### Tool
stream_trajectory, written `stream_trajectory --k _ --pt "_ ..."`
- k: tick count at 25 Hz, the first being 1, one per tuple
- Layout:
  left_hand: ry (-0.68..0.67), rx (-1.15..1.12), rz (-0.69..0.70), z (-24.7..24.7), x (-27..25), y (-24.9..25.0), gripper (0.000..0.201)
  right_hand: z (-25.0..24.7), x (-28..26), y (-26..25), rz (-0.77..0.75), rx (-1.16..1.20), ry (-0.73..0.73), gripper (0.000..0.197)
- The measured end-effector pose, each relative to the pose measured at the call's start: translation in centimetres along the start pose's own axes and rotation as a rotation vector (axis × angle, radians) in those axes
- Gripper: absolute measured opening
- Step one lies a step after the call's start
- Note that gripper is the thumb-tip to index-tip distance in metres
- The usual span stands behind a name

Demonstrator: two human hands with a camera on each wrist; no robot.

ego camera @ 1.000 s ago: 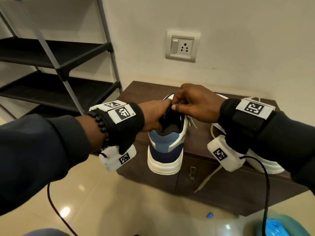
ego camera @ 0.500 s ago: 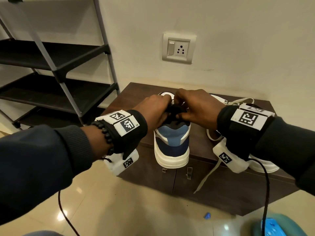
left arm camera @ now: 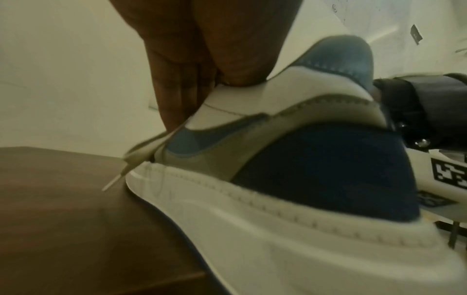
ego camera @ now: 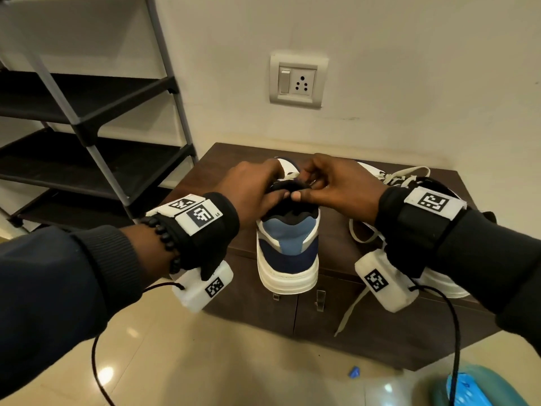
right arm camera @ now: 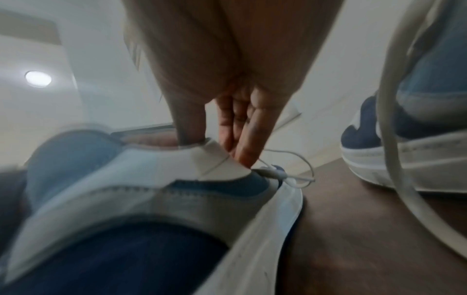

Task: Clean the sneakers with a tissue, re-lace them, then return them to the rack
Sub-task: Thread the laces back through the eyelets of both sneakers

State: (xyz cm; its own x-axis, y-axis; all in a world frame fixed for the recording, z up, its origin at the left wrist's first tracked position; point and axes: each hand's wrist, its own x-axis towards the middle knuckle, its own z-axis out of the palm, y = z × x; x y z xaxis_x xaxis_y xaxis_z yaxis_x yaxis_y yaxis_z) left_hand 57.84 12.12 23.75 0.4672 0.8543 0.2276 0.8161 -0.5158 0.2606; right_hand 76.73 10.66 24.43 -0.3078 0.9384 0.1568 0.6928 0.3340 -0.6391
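1. While both hands work at its top, the near sneaker (ego camera: 288, 253) stands on the dark wood bench (ego camera: 336, 230), heel toward the camera, its white sole at the bench's front edge.
2. L hand (ego camera: 251, 191): fingers curled over the sneaker's collar & tongue area from the left side; in the left wrist view the fingertips (left arm camera: 177, 103) press down along the white upper. It grips the shoe's upper edge.
3. R hand (ego camera: 336, 186): fingers bent, pinching at the tongue/lace zone, thumb tip meeting the L hand's thumb over the black lining. Right wrist view shows its fingers (right arm camera: 242, 143) against the white side panel, w/ a thin lace end (right arm camera: 285, 173) looping out just beside them. Whether the pinch is on the lace or the tongue, can't tell.
4. Left wrist view: another lace tip (left arm camera: 126, 165) sticks out at the shoe's left side, pointing down toward the bench.
5. Second sneaker (ego camera: 439, 285) sits on the bench to the right, mostly hidden by the R wrist; its loose laces (ego camera: 407, 174) lie on top, one strand (ego camera: 351, 312) hanging over the bench front.
6. Shoe rack (ego camera: 87, 118), black shelves on grey poles, stands left of the bench against the wall.
7. Wall socket & switch (ego camera: 297, 80) above the bench; small blue scrap (ego camera: 354, 371) on the tiled floor.
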Motion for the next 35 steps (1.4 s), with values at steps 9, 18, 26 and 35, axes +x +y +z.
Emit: stream_trajectory --k 9,18,26,35 --pt "-0.179 0.176 -0.105 -2.0 1.6 0.3 0.025 -1.0 -0.1 -2.2 0.044 -0.269 -0.187 0.023" --pt "-0.171 0.207 -0.089 -2.7 1.6 -2.0 0.038 -0.7 0.9 -2.7 -0.007 -0.256 -0.142 0.026" --pt "-0.003 0.075 0.136 -4.4 4.0 7.9 0.016 -9.8 -4.4 1.2 0.211 -0.3 0.193 0.009" --pt "-0.282 -0.026 0.02 3.2 5.6 16.2 0.056 -11.8 -8.9 7.1 0.371 -0.414 0.101 0.023"
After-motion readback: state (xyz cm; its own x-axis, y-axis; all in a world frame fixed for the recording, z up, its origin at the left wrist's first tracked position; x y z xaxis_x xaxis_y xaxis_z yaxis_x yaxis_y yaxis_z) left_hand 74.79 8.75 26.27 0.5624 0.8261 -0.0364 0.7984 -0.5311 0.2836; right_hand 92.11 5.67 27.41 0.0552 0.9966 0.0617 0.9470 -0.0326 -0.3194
